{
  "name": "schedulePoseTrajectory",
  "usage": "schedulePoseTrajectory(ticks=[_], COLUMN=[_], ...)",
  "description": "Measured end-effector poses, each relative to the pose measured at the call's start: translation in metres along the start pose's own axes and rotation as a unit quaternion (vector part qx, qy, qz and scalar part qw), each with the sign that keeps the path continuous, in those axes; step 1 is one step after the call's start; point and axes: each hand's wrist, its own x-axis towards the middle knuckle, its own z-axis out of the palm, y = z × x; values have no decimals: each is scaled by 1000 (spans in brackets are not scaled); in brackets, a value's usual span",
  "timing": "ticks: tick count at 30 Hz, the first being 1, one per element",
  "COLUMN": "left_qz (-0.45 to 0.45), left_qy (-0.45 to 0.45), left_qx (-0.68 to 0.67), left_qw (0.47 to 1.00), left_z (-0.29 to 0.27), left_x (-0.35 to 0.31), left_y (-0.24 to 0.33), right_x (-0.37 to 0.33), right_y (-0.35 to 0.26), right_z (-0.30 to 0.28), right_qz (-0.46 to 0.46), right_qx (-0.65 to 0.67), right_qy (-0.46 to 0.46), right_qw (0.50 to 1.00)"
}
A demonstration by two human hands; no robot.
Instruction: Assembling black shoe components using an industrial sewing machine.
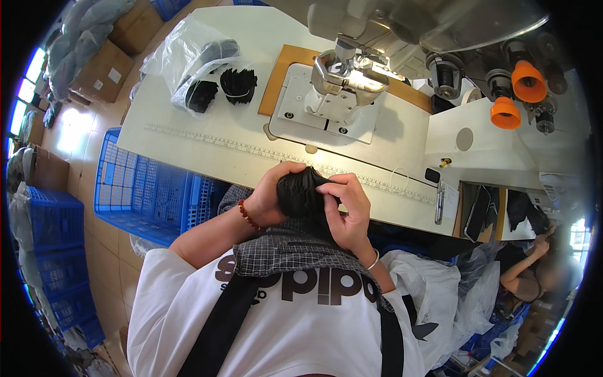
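A bundle of black fabric pieces (pixel 294 196) is held between my two hands, just off the near edge of the white sewing table (pixel 188 160). My left hand (pixel 267 193) wraps round its left side. At its right edge, the thumb and fingers of my right hand (pixel 350 213) pinch part of the black fabric. The fingers partly cover the bundle. Beyond my hands stands an industrial sewing machine (pixel 345 85) on a metal plate. A banded black bundle (pixel 239 86) rests on the table to the left, beside another black bundle (pixel 201 96) in a clear plastic bag (pixel 179 53).
A ruler strip (pixel 239 146) runs along the table. Thread snips (pixel 439 202) lie at its right end. Orange thread holders (pixel 529 81) hang at upper right. A blue crate (pixel 135 217) stands left, with stacked blue crates (pixel 58 251) farther off. Another person's arm (pixel 526 264) shows at right.
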Motion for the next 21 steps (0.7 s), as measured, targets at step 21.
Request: schedulePoseTrajectory(ticks=[21], left_qz=[8], left_qy=[-9], left_qx=[-18], left_qw=[1000], left_z=[1], left_x=[-1], left_y=[1], right_x=[-4], right_y=[0], right_z=[-5], right_qz=[75], right_qx=[21], right_qy=[-23], right_qw=[997])
